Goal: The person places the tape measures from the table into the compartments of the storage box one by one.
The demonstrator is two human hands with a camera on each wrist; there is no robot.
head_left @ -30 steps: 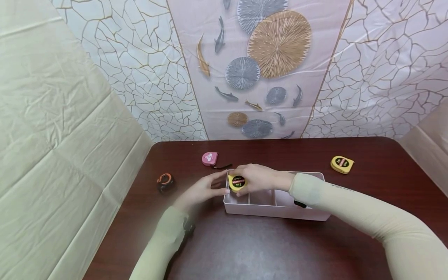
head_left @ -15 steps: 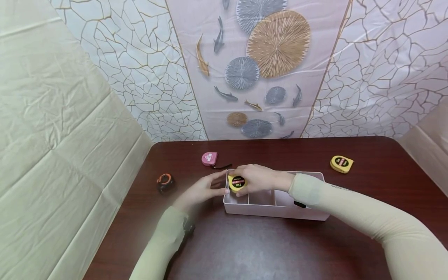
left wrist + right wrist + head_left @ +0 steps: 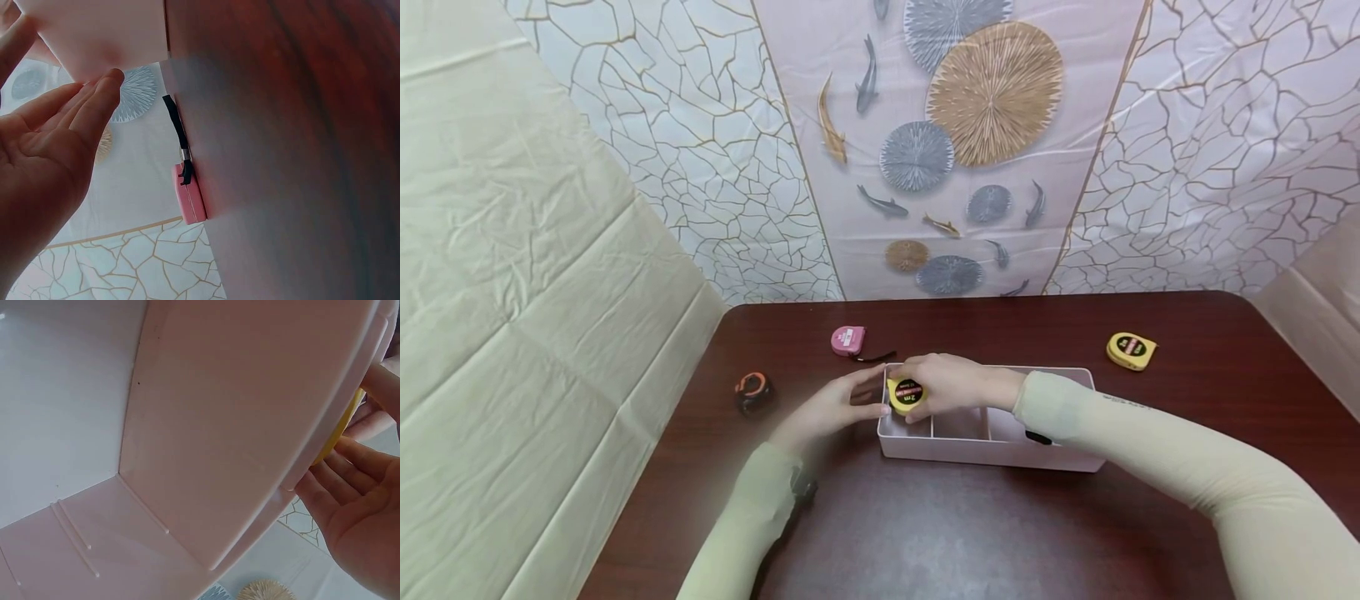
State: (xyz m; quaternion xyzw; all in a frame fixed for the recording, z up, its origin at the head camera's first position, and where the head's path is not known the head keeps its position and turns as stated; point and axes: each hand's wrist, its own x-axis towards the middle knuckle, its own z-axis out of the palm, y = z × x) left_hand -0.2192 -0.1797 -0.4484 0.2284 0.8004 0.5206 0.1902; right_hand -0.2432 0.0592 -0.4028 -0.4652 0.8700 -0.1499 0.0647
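Observation:
A yellow tape measure [image 3: 907, 395] with a black and red label is in the leftmost compartment of a pale pink divided box [image 3: 992, 452]. My right hand [image 3: 951, 382] pinches it by its right side; in the right wrist view only a yellow strip of the tape measure [image 3: 340, 428] shows past the divider. Fairly straight fingers of my left hand [image 3: 827, 408] touch the left end of the box, thumb toward the front. In the left wrist view, the left hand [image 3: 56, 144] lies against the outer end wall of the box [image 3: 112, 31].
A pink tape measure [image 3: 848, 340] with a black strap lies behind the box's left end. An orange and black tape measure [image 3: 753, 392] is at the left. Another yellow tape measure [image 3: 1131, 351] lies at the back right of the dark red table [image 3: 970, 533]. Patterned cloth hangs behind.
Both hands, the box and the held tape measure keep nearly the same places. The whole scene shifts very slightly left in the head view.

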